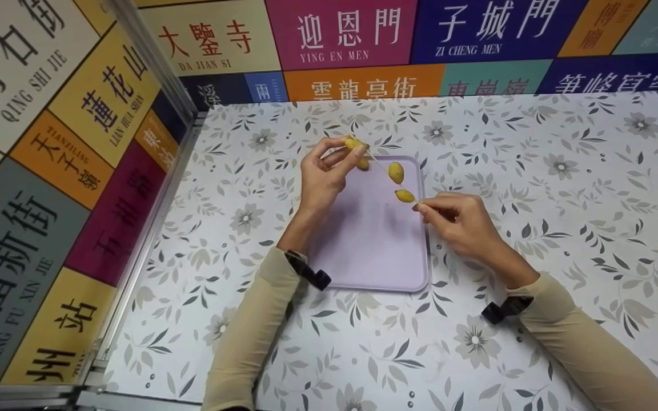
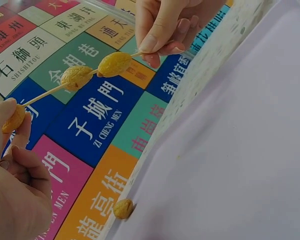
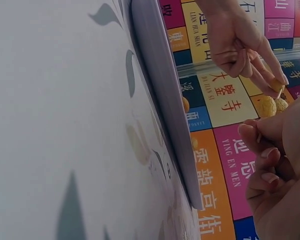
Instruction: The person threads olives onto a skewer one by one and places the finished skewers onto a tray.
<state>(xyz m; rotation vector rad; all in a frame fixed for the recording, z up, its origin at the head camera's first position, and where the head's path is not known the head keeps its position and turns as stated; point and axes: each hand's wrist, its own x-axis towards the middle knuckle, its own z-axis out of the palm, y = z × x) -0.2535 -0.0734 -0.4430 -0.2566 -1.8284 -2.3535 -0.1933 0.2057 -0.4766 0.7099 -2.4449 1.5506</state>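
Observation:
A thin wooden skewer (image 2: 46, 93) is held up between both hands above the lilac tray (image 1: 369, 251). My left hand (image 1: 324, 177) pinches a yellow oval fruit (image 1: 353, 142) at the skewer's far end between thumb and fingers. Two more wrinkled yellow fruits, one mid-skewer (image 1: 396, 172) and one nearer the right hand (image 1: 404, 196), are threaded on it; in the left wrist view they sit close together. The skewer's near end is pinched by thumb and forefinger of my right hand (image 1: 460, 222). A loose yellow fruit (image 2: 123, 209) lies at the tray's far end, partly behind the left hand in the head view.
The tray lies on a table (image 1: 237, 319) covered in white floral print. Panels of coloured signs with Chinese lettering stand along the back (image 1: 352, 34) and the left side (image 1: 37, 188). A dark wrist camera is strapped on each sleeve.

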